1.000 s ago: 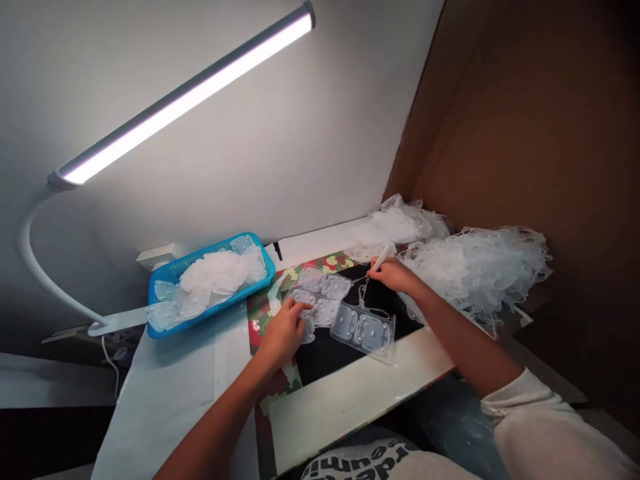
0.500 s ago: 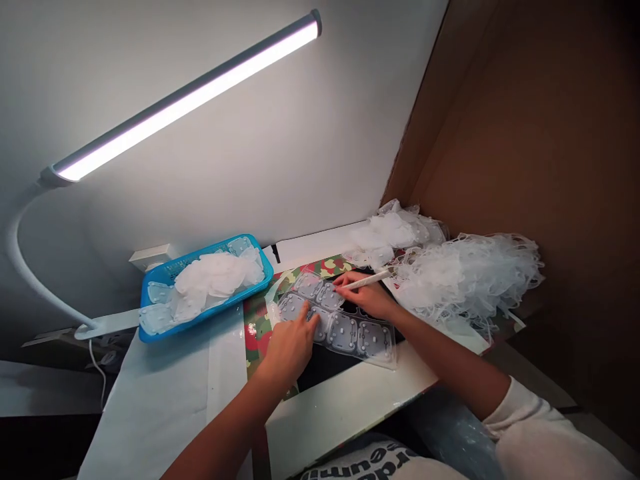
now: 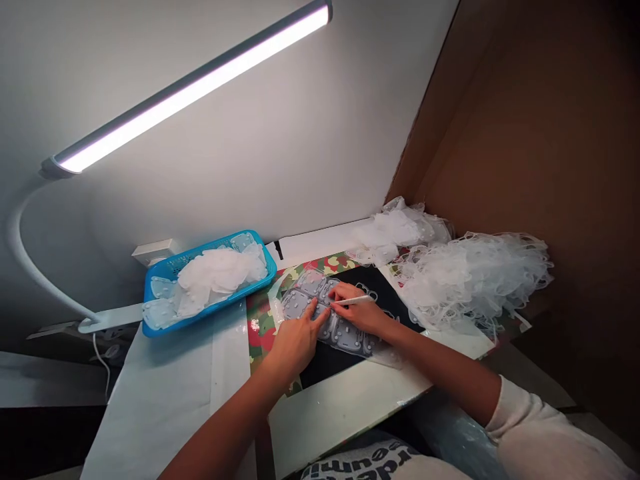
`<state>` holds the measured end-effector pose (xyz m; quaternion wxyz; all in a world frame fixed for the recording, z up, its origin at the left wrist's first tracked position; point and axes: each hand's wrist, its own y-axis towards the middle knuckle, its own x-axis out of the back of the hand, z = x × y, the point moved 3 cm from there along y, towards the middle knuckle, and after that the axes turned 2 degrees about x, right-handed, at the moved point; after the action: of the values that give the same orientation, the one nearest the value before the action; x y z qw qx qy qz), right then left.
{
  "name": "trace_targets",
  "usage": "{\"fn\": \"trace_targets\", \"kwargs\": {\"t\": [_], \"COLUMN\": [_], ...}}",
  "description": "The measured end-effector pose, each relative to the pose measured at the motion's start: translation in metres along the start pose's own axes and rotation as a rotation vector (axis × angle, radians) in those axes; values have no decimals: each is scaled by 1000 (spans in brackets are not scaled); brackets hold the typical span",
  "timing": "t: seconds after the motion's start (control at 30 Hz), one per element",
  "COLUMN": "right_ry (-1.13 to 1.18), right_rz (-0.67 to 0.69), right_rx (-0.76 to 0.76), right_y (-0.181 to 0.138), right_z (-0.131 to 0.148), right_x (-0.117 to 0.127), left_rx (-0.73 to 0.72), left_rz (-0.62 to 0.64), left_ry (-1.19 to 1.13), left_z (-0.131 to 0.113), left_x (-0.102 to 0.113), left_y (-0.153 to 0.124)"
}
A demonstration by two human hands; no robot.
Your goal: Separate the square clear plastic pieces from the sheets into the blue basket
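A translucent silicone-like sheet (image 3: pixel 347 335), divided into rounded squares with small raised bumps, lies on a black mat (image 3: pixel 321 368). My left hand (image 3: pixel 294 341) rests on it, index finger and thumb stretched out and pressing the sheet down. Close beside those fingertips, my right hand (image 3: pixel 361 313) grips a slim white pen-like tool (image 3: pixel 352 301) in a pinch. The tool's tip is at the sheet near the left fingers, too small to make out. Part of the sheet is hidden under both hands.
To the left, a blue basket (image 3: pixel 213 309) holds a heap of translucent squares. A tangle of thin clear offcuts (image 3: pixel 477 280) lies on the right, with another translucent pile (image 3: pixel 400 227) behind it. A lit lamp (image 3: pixel 200 90) arches overhead; cardboard (image 3: pixel 525 133) walls the right side.
My right hand has shifted down the sheet, bringing the tool closer to my left fingers. The left hand stays pressed on the sheet. The camera view has moved slightly.
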<state>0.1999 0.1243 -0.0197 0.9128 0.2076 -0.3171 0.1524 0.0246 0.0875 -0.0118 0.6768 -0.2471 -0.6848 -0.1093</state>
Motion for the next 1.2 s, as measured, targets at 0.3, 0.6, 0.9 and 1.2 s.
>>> {"fn": "trace_targets", "kwargs": {"t": [0.3,0.6,0.9,1.2], "right_ry": [-162,93,187,444], "right_rz": [20,-637,-389,-219], "right_rx": [125,-337,-126,-283], "right_y": [0,-7,-6,7], "right_z": [2,-55,31,10], "right_x": [-2,101,63,33], "left_rx": [-24,8,0,-4], "left_rz": [8,-23,191,55], "left_ry": [25,-476,-1335,-1111], "left_z": [-1,16,34,29], "left_x": [2,21,40,12], "left_y": [-2,13,67,64]}}
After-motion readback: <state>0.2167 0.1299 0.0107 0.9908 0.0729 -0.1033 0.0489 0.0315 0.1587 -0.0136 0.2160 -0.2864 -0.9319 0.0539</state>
